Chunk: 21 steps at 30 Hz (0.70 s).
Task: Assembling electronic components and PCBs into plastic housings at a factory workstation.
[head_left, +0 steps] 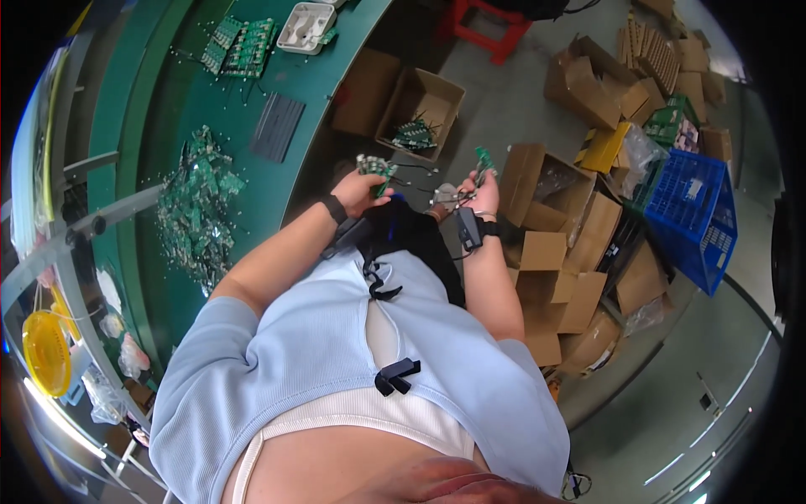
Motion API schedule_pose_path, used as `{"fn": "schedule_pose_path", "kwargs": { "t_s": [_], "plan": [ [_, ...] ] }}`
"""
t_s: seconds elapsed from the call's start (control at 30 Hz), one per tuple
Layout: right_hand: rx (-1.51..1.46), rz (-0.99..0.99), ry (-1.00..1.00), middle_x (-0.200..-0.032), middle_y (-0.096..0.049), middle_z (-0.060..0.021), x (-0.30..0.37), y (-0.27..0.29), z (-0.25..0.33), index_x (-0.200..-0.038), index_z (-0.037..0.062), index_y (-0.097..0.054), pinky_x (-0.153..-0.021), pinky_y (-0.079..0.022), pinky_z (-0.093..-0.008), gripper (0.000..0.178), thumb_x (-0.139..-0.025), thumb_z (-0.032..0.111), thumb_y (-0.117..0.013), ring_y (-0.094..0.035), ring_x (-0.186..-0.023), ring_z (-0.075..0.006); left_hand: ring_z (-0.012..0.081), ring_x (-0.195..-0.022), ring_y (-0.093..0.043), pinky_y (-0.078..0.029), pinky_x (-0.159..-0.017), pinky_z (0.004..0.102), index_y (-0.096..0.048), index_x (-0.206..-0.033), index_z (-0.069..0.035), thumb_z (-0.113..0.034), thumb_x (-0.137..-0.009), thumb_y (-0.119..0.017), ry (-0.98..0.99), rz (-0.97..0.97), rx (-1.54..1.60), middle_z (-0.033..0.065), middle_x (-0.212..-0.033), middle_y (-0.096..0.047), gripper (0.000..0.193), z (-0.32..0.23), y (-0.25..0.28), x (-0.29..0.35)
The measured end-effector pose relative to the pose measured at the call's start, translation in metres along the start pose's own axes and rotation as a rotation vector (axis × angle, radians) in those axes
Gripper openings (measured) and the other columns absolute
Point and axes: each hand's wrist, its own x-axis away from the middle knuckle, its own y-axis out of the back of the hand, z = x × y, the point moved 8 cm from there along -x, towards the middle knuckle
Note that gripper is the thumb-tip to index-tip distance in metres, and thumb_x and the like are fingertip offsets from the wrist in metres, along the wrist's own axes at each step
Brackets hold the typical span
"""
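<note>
My left hand (pixel 354 195) is closed on several small green circuit boards (pixel 379 169) with pale connectors. Dark wires with light ends trail from them toward the right. Held up in my right hand (pixel 484 198) is another green circuit board (pixel 484 160), its fingers bent around it; pale wires or connectors hang beside the palm. The hands are apart, in front of my lap. Just beyond them, an open cardboard box (pixel 447 88) on the floor contains several green boards with wires (pixel 415 134). How the fingertips grip is too small to make out.
The green workbench (pixel 252 189) on the left bears a loose heap of circuit boards (pixel 201 197), neat rows of boards (pixel 249 46), a dark grey pad (pixel 278 126) and a white tray (pixel 304 28). Cardboard boxes (pixel 579 281), a blue crate (pixel 693 218) and a red stool (pixel 495 34) stand beyond and to my right.
</note>
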Motion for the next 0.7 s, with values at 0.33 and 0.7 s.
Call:
{"fn": "schedule_pose_path", "kwargs": {
  "t_s": [0.33,0.7],
  "plan": [
    [0.207,-0.178,-0.296,-0.079,-0.065,-0.008,-0.206,0.09,-0.099,-0.108,0.008,-0.056,-0.054,-0.052,-0.0348,0.029,-0.109,0.036,-0.051,-0.054,-0.054,-0.019,0.0267,-0.079,-0.072,-0.064,-0.063,0.0457,-0.058,-0.112,-0.006,-0.001,-0.097,-0.055,0.264,-0.294,0.146,0.0139,-0.099,-0.068,0.016,0.045,0.111,-0.278],
    [0.329,-0.065,-0.136,-0.096,-0.07,-0.0143,-0.434,0.021,-0.133,-0.117,0.0042,-0.057,-0.071,-0.06,-0.0416,0.023,-0.106,0.019,-0.043,-0.068,-0.082,-0.0318,0.0189,-0.111,-0.064,-0.052,-0.094,0.0347,-0.053,-0.139,0.001,-0.022,-0.1,-0.068,-0.435,-0.441,-0.1,0.0114,-0.12,-0.069,0.048,-0.04,0.137,-0.349]
  ]
}}
